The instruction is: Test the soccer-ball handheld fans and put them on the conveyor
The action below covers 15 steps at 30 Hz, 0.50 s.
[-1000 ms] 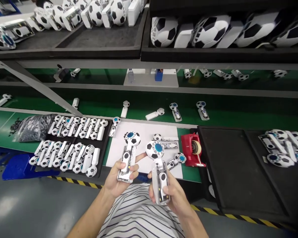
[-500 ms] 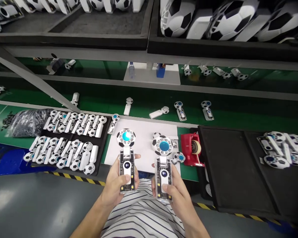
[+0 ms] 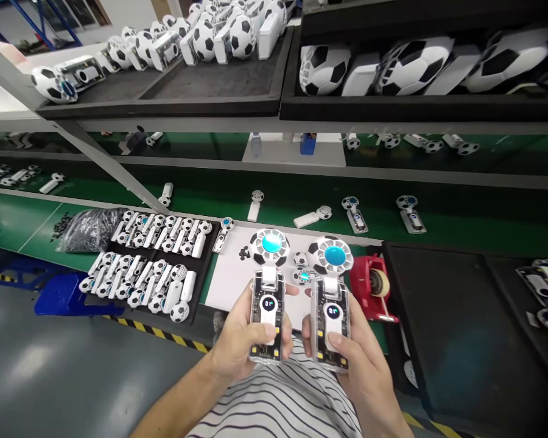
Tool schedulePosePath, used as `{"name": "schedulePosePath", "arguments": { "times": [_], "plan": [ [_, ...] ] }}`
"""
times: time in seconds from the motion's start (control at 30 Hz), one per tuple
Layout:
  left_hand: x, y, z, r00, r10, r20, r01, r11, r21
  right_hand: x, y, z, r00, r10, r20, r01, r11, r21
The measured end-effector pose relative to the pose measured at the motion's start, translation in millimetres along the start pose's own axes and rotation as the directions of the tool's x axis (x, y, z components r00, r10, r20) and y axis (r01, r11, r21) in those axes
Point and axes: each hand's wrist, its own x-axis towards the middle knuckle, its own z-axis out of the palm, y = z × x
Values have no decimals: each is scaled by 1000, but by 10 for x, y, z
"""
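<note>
One clear plastic bag [image 3: 89, 231] of dark material is lying at far left on the green work surface [image 3: 39, 222], and just beside it a filled tray [image 3: 205, 267] is holding packed rows of football-headed units. Right of these, a single unit [image 3: 222, 236] is resting by the left edge of a white sheet [image 3: 219, 277], where a cluster of black bits [image 3: 243, 253] is lying. With our left hand [image 3: 240, 340] we are gripping the left device [image 3: 268, 316] upright above the sheet, thumb resting on its white front panel and fingers wrapping its back and far side; its round display is showing 01. Between the two raised heads, a smaller-looking unit [image 3: 304, 277] is showing a lit blue disc. With our right hand [image 3: 363, 350] we are gripping the right device [image 3: 332, 322] likewise, fingers closing around the casing and thumb lying on the panel, the blue disc in its head facing us. Farther right, a red tape dispenser [image 3: 363, 286] is standing near our fingers, and a black tray [image 3: 461, 316] is extending beyond it.
</note>
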Motion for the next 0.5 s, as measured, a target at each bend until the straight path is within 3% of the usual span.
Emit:
{"name": "schedulePosePath", "arguments": {
  "times": [0.33,0.5],
  "plan": [
    [7,-64,77,1000,11,26,-10,1000,-9,-20,68,-62,998,-45,-45,43,998,-51],
    [-38,-74,99,998,69,10,-69,997,43,-22,41,4,999,-53,-10,53,998,32]
  ]
}}
